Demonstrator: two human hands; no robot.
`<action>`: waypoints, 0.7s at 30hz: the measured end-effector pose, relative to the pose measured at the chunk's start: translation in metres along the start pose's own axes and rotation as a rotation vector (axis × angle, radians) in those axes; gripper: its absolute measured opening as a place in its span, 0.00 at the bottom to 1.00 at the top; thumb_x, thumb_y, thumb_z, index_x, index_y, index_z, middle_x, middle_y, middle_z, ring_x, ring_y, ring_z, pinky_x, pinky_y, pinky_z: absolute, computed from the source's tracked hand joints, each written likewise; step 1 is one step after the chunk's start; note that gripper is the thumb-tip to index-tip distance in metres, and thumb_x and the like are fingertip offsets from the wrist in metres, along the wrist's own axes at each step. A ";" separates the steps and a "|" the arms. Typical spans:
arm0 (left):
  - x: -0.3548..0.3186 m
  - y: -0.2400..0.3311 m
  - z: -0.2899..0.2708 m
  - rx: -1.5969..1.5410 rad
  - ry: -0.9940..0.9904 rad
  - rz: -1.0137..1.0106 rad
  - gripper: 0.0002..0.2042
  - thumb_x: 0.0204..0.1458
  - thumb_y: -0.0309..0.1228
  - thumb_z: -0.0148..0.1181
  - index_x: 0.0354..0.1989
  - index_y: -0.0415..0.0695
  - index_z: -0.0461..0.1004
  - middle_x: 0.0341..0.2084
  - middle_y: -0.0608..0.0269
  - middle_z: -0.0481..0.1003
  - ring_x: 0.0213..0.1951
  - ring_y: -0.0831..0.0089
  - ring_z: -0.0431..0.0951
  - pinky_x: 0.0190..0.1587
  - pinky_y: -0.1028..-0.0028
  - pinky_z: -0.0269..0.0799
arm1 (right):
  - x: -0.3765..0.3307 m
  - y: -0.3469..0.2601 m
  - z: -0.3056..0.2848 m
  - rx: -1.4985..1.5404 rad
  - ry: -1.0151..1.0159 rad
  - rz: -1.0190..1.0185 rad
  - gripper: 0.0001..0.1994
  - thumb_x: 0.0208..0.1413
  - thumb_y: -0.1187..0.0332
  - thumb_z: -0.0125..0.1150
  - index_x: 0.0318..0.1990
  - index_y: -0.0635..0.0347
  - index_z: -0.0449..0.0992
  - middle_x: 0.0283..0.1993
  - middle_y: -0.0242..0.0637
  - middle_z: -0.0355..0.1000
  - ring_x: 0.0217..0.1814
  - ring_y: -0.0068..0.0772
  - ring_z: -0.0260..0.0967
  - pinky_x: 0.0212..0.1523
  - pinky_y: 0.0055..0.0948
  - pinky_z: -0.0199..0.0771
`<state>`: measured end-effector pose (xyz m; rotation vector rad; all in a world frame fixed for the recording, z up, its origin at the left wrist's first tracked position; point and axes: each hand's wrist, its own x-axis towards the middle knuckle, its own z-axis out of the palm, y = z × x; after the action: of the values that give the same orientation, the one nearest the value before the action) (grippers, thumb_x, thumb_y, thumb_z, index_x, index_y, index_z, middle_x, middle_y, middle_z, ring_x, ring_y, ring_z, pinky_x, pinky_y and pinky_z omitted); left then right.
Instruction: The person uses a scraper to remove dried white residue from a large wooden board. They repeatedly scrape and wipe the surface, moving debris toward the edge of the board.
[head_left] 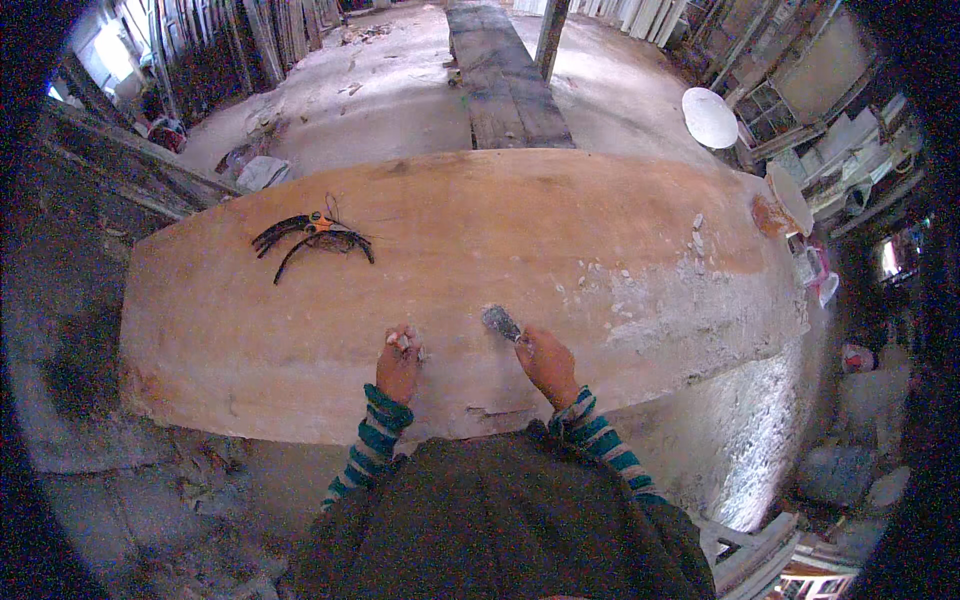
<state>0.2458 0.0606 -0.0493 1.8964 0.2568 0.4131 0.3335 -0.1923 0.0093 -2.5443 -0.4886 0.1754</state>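
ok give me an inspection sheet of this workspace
surface: large wooden board, pale filler patches toward its right side
job's things: putty knife in right hand; small pale lump at left hand fingertips
clutter: filler crumbs
grips: right closed on the knife handle; left pinching the lump
cables: black cords with orange piece on board's left
surroundings: dark plank, round white disc, rubble on floor
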 end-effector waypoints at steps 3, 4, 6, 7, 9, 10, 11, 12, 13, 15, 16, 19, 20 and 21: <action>0.011 0.023 -0.002 -0.122 0.032 -0.149 0.07 0.55 0.27 0.50 0.41 0.48 0.62 0.32 0.68 0.64 0.28 0.79 0.68 0.29 0.78 0.69 | -0.015 -0.008 -0.011 -0.082 -0.158 0.067 0.09 0.50 0.60 0.56 0.36 0.53 0.72 0.36 0.42 0.71 0.35 0.48 0.70 0.34 0.42 0.70; 0.011 0.031 -0.003 -0.229 0.037 -0.274 0.07 0.55 0.27 0.51 0.41 0.48 0.62 0.32 0.68 0.65 0.28 0.78 0.68 0.29 0.78 0.69 | -0.027 -0.005 -0.011 -0.075 -0.194 0.068 0.09 0.50 0.60 0.56 0.36 0.53 0.72 0.36 0.42 0.71 0.35 0.48 0.70 0.34 0.43 0.71; 0.003 0.019 -0.005 0.098 0.042 -0.273 0.07 0.55 0.28 0.51 0.41 0.48 0.63 0.32 0.66 0.67 0.31 0.77 0.70 0.30 0.77 0.70 | -0.037 -0.004 -0.004 -0.020 -0.175 0.018 0.09 0.51 0.60 0.55 0.35 0.54 0.72 0.36 0.42 0.70 0.35 0.49 0.70 0.33 0.43 0.71; -0.004 0.007 -0.007 0.151 0.054 -0.270 0.10 0.51 0.30 0.54 0.41 0.46 0.64 0.34 0.63 0.67 0.32 0.72 0.71 0.31 0.73 0.70 | -0.037 -0.004 0.008 0.026 -0.121 -0.027 0.09 0.51 0.60 0.55 0.35 0.54 0.72 0.36 0.42 0.70 0.35 0.49 0.70 0.33 0.43 0.71; -0.017 -0.021 -0.012 0.152 0.092 -0.263 0.19 0.41 0.33 0.61 0.43 0.43 0.65 0.40 0.54 0.68 0.35 0.59 0.73 0.36 0.62 0.71 | -0.029 -0.015 0.023 0.041 -0.109 -0.040 0.10 0.51 0.60 0.55 0.36 0.54 0.72 0.35 0.42 0.70 0.34 0.49 0.70 0.33 0.43 0.71; -0.024 -0.028 -0.013 0.257 0.110 -0.184 0.20 0.41 0.33 0.61 0.43 0.42 0.65 0.40 0.53 0.69 0.35 0.58 0.73 0.36 0.61 0.72 | -0.016 -0.026 0.026 0.007 -0.148 -0.005 0.10 0.51 0.60 0.55 0.36 0.53 0.72 0.35 0.42 0.70 0.34 0.49 0.70 0.33 0.44 0.71; -0.031 -0.036 -0.014 0.363 0.133 -0.108 0.20 0.41 0.34 0.61 0.43 0.42 0.66 0.40 0.52 0.69 0.35 0.57 0.73 0.37 0.60 0.73 | -0.011 -0.031 0.026 -0.026 -0.187 0.031 0.10 0.51 0.60 0.55 0.36 0.53 0.72 0.35 0.42 0.70 0.34 0.49 0.70 0.33 0.44 0.71; -0.036 -0.041 -0.018 0.631 0.155 0.045 0.14 0.48 0.32 0.56 0.43 0.44 0.65 0.37 0.56 0.70 0.34 0.64 0.73 0.33 0.66 0.73 | -0.012 -0.034 0.021 -0.042 -0.225 0.037 0.10 0.51 0.60 0.54 0.37 0.53 0.72 0.35 0.42 0.70 0.34 0.49 0.70 0.33 0.44 0.71; -0.037 -0.042 -0.020 0.592 0.177 0.035 0.15 0.47 0.33 0.57 0.43 0.44 0.65 0.37 0.55 0.69 0.36 0.62 0.71 0.34 0.66 0.73 | -0.013 -0.036 0.011 -0.058 -0.257 0.038 0.10 0.51 0.60 0.54 0.37 0.54 0.72 0.35 0.42 0.70 0.35 0.49 0.70 0.33 0.44 0.71; -0.039 -0.038 -0.022 0.206 0.211 -0.141 0.24 0.38 0.37 0.63 0.44 0.40 0.65 0.43 0.48 0.66 0.43 0.50 0.67 0.40 0.58 0.70 | -0.017 -0.032 0.001 -0.073 -0.279 0.034 0.10 0.51 0.60 0.54 0.37 0.54 0.72 0.35 0.42 0.70 0.34 0.50 0.70 0.33 0.44 0.71; -0.041 -0.030 -0.020 0.001 0.195 -0.245 0.28 0.34 0.38 0.66 0.45 0.39 0.65 0.46 0.45 0.64 0.46 0.45 0.66 0.42 0.55 0.70 | -0.028 -0.026 -0.003 -0.078 -0.271 0.039 0.10 0.51 0.60 0.54 0.37 0.54 0.72 0.34 0.43 0.70 0.34 0.50 0.70 0.32 0.44 0.71; -0.034 -0.006 -0.020 -0.157 0.166 -0.356 0.30 0.34 0.38 0.66 0.47 0.39 0.64 0.43 0.45 0.64 0.43 0.47 0.66 0.40 0.57 0.70 | -0.026 -0.019 0.008 -0.013 -0.213 -0.009 0.10 0.51 0.61 0.53 0.37 0.55 0.72 0.33 0.44 0.70 0.33 0.50 0.71 0.31 0.45 0.71; -0.032 -0.003 -0.020 -0.077 0.154 -0.323 0.26 0.38 0.36 0.63 0.47 0.40 0.63 0.38 0.48 0.65 0.38 0.53 0.67 0.37 0.61 0.70 | -0.021 -0.018 0.014 0.021 -0.186 -0.038 0.10 0.52 0.61 0.53 0.37 0.55 0.72 0.33 0.45 0.70 0.32 0.50 0.71 0.31 0.45 0.71; -0.029 -0.011 -0.016 0.118 0.146 -0.212 0.18 0.46 0.33 0.58 0.44 0.43 0.63 0.27 0.56 0.67 0.29 0.65 0.69 0.30 0.68 0.70 | -0.013 -0.024 0.015 -0.016 -0.196 -0.053 0.10 0.52 0.61 0.53 0.37 0.55 0.71 0.33 0.45 0.70 0.32 0.50 0.71 0.30 0.45 0.71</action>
<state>0.2124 0.0677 -0.0593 1.9320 0.5854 0.4004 0.3106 -0.1711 0.0099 -2.5392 -0.6338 0.4062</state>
